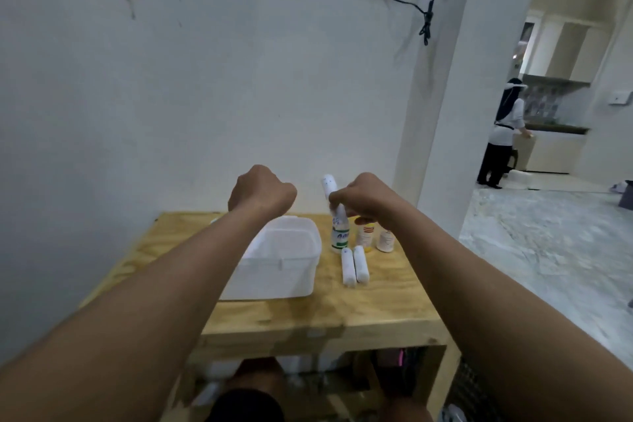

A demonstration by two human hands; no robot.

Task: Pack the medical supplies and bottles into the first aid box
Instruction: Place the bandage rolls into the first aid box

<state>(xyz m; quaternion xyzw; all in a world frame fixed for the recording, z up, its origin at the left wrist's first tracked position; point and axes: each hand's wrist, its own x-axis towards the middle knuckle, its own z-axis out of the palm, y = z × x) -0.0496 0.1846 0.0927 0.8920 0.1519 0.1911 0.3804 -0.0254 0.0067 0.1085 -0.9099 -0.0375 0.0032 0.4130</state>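
Observation:
A white plastic first aid box (294,270) stands on the wooden table (376,305), its top partly hidden by my left forearm. My left hand (262,192) hovers above the box's far edge with its fingers curled and nothing visible in it. My right hand (363,195) pinches a white bandage roll (328,185), held upright above the bottles. Below it stand a clear bottle with a blue-green label (339,236), an orange-labelled bottle (364,236) and a small white bottle (386,240). Two white bandage rolls (354,265) lie side by side to the right of the box.
The table stands against a white wall (171,78), with a shelf of blurred items (308,373) underneath. To the right a doorway opens onto a marble floor (548,250), where a person (503,137) stands far off at a counter. A black cable (424,10) hangs on the wall.

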